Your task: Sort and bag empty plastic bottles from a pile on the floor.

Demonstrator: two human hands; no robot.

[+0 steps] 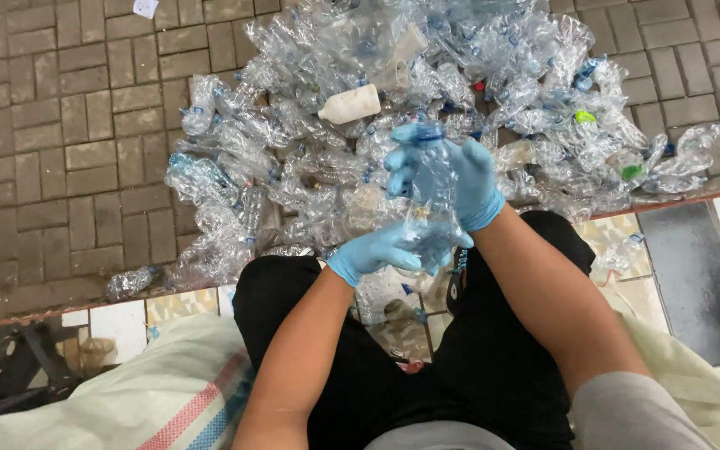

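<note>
Crumpled clear plastic bottle (432, 200), blue cap at its top, stands upright between both blue-gloved hands: right hand (460, 179) curled shut around its upper part, left hand (377, 250) closed on its base. Behind lies a heap of crushed transparent bottles (293, 158) on grey paving bricks (60, 142), a white opaque bottle (349, 104) among them. Near left, a woven sack (168, 400) is cut off.

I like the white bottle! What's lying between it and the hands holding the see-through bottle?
In the head view, crushed clear bottles from the pile fill the stretch between the white bottle and the gloved left hand and right hand gripping the see-through bottle.
</note>
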